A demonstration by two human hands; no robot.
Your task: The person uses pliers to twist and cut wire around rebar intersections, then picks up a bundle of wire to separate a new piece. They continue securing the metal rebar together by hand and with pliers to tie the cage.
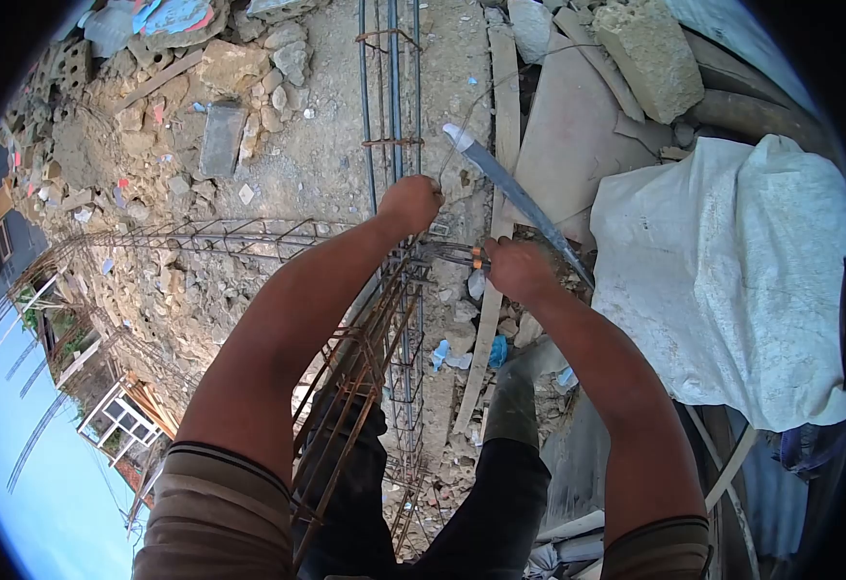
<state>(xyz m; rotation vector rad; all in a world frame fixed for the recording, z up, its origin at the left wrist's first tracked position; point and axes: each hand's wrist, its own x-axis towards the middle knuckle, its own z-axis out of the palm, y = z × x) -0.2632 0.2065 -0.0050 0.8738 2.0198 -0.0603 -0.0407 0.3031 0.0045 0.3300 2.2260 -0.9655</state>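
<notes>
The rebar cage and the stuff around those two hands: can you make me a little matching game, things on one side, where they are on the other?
Things:
1. left hand
2. right hand
3. white sheet
4. stone block

Places:
A. top of the picture, among planks
B. gripping the top of the rebar cage
C. spread over a heap on the right
D. closed on a tool with an orange part

Pairs: 1-B, 2-D, 3-C, 4-A

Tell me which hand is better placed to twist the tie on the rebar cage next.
The right hand, probably. It already grips the orange-tipped tool, whose tip reaches the rebar cage joint. The left hand is closed on the cage's bars and thin wire, steadying them.
</notes>
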